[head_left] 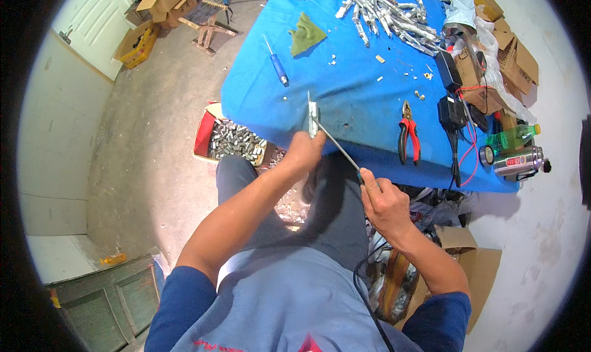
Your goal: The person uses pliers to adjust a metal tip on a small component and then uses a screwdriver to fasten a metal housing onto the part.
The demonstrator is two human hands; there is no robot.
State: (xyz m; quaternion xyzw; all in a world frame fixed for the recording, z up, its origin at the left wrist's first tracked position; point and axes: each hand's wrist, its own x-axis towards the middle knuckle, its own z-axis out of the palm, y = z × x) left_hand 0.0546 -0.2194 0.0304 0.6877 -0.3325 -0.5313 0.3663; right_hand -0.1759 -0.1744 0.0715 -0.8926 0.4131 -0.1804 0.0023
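Observation:
My left hand point(303, 152) grips a small grey metal part point(313, 118) and holds it upright at the near edge of the blue table point(345, 99). My right hand point(383, 201) is closed on the handle of a long thin screwdriver point(337, 147). Its shaft runs up and left, and its tip meets the metal part just above my left fingers. Both forearms come in from below, over my lap.
A blue-handled screwdriver point(277, 65), green cloths point(306, 35), red pliers point(408, 136), black adapters point(452, 109) and a heap of metal parts point(388, 13) lie on the table. A box of metal pieces point(234, 141) sits on the floor left. Bottles point(514, 149) and cardboard boxes point(511, 62) stand right.

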